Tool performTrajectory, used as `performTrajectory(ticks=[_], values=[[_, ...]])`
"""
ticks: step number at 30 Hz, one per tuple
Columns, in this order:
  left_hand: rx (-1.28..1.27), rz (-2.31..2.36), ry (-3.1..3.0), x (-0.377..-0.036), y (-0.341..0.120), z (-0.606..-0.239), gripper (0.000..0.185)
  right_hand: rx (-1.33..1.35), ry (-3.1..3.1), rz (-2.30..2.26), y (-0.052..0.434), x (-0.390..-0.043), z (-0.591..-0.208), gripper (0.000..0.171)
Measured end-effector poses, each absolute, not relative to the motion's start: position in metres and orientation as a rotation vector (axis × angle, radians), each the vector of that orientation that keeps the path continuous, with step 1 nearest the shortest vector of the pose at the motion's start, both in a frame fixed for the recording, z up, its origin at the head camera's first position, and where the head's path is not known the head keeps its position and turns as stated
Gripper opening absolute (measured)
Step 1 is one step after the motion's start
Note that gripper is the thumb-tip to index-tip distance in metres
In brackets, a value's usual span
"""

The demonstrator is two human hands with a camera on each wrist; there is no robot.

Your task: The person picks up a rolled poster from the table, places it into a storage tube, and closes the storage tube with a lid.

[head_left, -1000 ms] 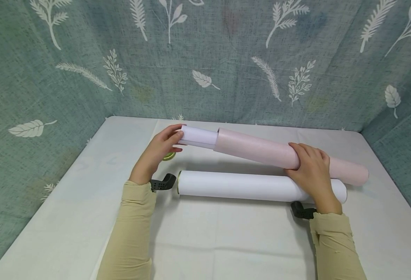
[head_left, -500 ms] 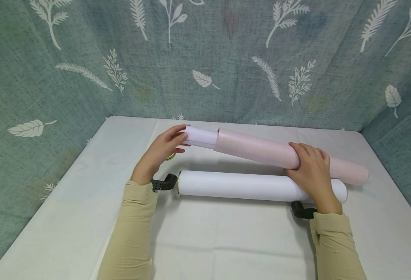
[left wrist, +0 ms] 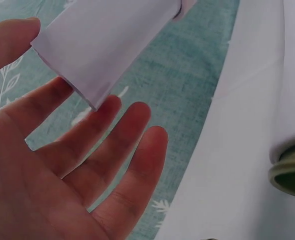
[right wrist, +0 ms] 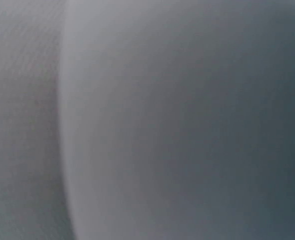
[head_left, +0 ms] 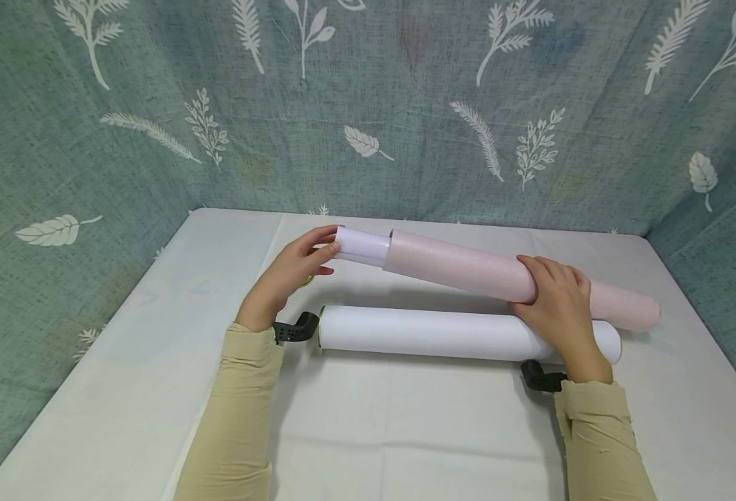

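Observation:
In the head view my left hand (head_left: 291,273) holds the end of a rolled white paper (head_left: 362,246) by its fingertips. The left wrist view shows the thumb at one side of the roll's end (left wrist: 105,45), fingers spread along the other. The roll's far part is hidden inside a pink cardboard tube (head_left: 456,261), which slants down to the right. Over the middle of this tube, my right hand (head_left: 556,306) grips it from above. A blurred pale curved surface (right wrist: 152,120) fills most of the right wrist view.
A white tube (head_left: 418,332) with a gold rim lies in front of the pink one, partly under the right hand. A small gold lid (head_left: 307,280) shows behind the left hand. Leaf-patterned green cloth (head_left: 368,104) hangs behind the white table (head_left: 343,431).
My left hand has moved slightly right with the roll's end, so less paper sticks out of the pink tube. The right hand and both tubes stay in place.

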State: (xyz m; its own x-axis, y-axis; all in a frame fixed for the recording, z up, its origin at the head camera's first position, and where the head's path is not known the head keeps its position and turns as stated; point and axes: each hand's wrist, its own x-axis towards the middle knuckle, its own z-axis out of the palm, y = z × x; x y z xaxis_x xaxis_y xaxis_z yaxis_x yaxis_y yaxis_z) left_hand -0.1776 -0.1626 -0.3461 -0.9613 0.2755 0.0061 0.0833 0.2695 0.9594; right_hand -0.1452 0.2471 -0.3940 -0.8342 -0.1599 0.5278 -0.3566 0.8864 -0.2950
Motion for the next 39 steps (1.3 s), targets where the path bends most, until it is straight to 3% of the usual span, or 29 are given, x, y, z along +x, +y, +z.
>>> performTrajectory(ticks=[19, 26, 39], values=[[0.282, 1.697, 2.387, -0.174, -0.159, -0.341, 0.057, 0.378, -2.534, 0.537, 0.247, -0.145, -0.395, 0.068], [0.471, 1.776, 2.322, -0.179, -0.157, -0.347, 0.049, 0.373, -2.541, 0.533, 0.248, -0.146, -0.396, 0.068], [0.501, 1.774, 2.315, -0.181, -0.152, -0.349, 0.051, 0.384, -2.521, 0.543, 0.247, -0.146, -0.395, 0.066]])
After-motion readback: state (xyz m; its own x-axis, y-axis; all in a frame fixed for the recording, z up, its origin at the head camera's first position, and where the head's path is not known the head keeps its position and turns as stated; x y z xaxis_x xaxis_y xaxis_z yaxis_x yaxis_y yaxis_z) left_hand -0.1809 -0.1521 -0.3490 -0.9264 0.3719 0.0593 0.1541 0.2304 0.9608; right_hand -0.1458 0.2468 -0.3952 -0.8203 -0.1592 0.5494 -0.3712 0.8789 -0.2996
